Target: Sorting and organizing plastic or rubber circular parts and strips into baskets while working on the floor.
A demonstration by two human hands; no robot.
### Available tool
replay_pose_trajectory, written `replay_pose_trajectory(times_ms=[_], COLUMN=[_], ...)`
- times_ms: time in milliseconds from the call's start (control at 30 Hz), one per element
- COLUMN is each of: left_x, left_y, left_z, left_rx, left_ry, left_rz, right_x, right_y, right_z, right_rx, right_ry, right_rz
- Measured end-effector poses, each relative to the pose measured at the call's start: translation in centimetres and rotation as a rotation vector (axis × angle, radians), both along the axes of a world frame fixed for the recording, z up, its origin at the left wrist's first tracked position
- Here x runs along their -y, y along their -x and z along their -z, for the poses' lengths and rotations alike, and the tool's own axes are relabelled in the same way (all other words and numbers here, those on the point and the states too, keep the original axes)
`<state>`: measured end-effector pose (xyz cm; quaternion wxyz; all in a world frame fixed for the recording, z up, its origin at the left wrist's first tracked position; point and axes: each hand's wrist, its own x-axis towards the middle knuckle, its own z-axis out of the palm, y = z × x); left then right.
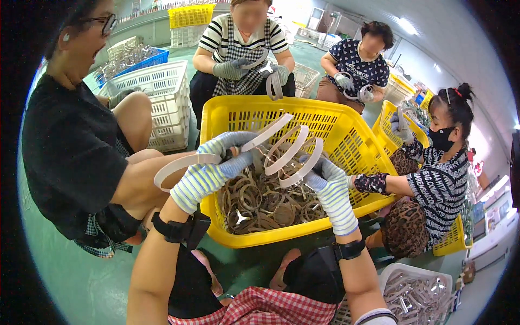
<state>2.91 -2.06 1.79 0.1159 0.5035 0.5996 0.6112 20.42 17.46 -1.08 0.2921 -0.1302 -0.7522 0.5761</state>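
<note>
pale, curved, metal-looking strips (269, 131) are clamped between the fingers of your striped-gloved left hand (212, 170) and right hand (331, 194), above a yellow, rectangular, perforated plastic basket (271, 236).

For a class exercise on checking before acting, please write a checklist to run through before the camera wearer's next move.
1. Striped gloves on: ok; they cover the left hand and right hand.
2. Black wrist straps in place: ok, one per wrist.
3. Yellow plastic basket below the curved metal strips: ok.
4. Free space beside the left hand: not ok; a co-worker's forearm reaches in close.
5. Firm grip on the strips: cannot tell; contact is partly hidden.
</note>
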Motion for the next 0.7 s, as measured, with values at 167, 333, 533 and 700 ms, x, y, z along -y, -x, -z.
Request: replay_pose_trajectory(times_ms=[167,333,533,700], left_x=[0.5,0.2,-0.1,-0.1], left_y=[-1.7,-1.3,-1.5,-1.7], left_z=[-1.1,-1.1,-0.8,-0.9], left_rx=[0.117,0.198,0.202,0.217], left_ry=[0.011,0.008,-0.033,0.009], left_rz=[0.015,-0.016,-0.033,-0.052], right_x=[0.2,0.0,-0.4,-0.5], right_y=[-0.2,-0.1,-0.1,-0.1], right_z=[-0.2,-0.5,-0.1,-0.3], right_rx=[-0.038,-0.025,-0.042,0.010], right_ry=[0.070,-0.027,0.075,0.011], right_rz=[-0.006,-0.021,-0.058,-0.025])
